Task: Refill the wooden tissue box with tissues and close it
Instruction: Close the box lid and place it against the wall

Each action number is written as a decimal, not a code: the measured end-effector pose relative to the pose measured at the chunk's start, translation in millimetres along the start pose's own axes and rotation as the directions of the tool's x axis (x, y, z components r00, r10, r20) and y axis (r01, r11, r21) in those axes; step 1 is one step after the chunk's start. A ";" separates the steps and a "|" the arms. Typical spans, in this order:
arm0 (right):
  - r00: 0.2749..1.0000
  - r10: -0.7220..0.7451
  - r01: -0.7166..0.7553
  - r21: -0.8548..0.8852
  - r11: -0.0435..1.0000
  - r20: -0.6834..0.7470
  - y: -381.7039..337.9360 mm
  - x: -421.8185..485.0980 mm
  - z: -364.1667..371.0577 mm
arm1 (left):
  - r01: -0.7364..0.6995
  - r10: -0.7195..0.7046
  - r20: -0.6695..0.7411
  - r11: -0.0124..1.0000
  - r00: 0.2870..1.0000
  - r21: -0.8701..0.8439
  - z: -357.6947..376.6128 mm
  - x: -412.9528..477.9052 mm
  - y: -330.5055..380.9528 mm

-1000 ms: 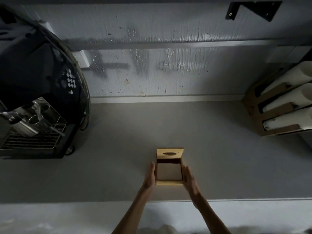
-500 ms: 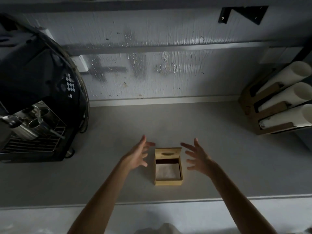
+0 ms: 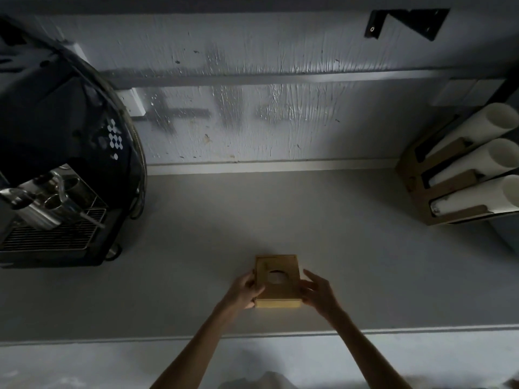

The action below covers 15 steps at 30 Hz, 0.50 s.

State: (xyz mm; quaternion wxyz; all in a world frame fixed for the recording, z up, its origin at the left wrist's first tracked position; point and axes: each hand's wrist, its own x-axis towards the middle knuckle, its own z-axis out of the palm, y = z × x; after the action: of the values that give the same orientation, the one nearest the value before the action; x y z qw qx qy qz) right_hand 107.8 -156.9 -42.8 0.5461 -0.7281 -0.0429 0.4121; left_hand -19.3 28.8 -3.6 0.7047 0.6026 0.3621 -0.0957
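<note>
The wooden tissue box (image 3: pixel 277 290) sits on the grey counter near its front edge. Its lid is down flat, and white tissue shows through the round hole in the lid (image 3: pixel 276 276). My left hand (image 3: pixel 245 290) grips the box's left side, thumb on the lid's edge. Against the right side rests my right hand (image 3: pixel 317 293), its fingers spread and touching the lid's right edge.
A black coffee machine (image 3: pixel 61 169) with a metal drip grate stands at the left. At the right, a cardboard holder (image 3: pixel 438 192) carries three white cup stacks. The wall runs along the back, and the counter's front edge (image 3: pixel 280 334) lies just below the box.
The lid, upright at the back half a second ago, now lies shut over the tissues. Both hands came back from open spread poses to the box's sides.
</note>
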 end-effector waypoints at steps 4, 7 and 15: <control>0.986 -0.116 0.093 -0.181 0.979 -0.124 10.1 -0.3 3.4 | -0.028 0.037 -0.081 0.993 0.996 0.115 3.6 5.6 -6.0; 0.974 -0.184 0.145 -0.262 0.954 -0.132 6.5 -3.0 6.5 | -0.027 0.039 -0.093 0.992 0.995 0.124 1.5 9.2 -9.9; 0.963 -0.242 0.187 -0.359 0.914 -0.115 4.4 -9.4 12.0 | -0.065 0.085 -0.136 0.987 0.987 0.147 4.6 15.3 -17.2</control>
State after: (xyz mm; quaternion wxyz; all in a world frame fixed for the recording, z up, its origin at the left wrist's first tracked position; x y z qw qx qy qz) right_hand 92.1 -154.4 -42.0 0.4538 -0.8334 -0.1511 0.2769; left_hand -16.4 24.7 -26.6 0.6356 0.6697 0.3805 -0.0517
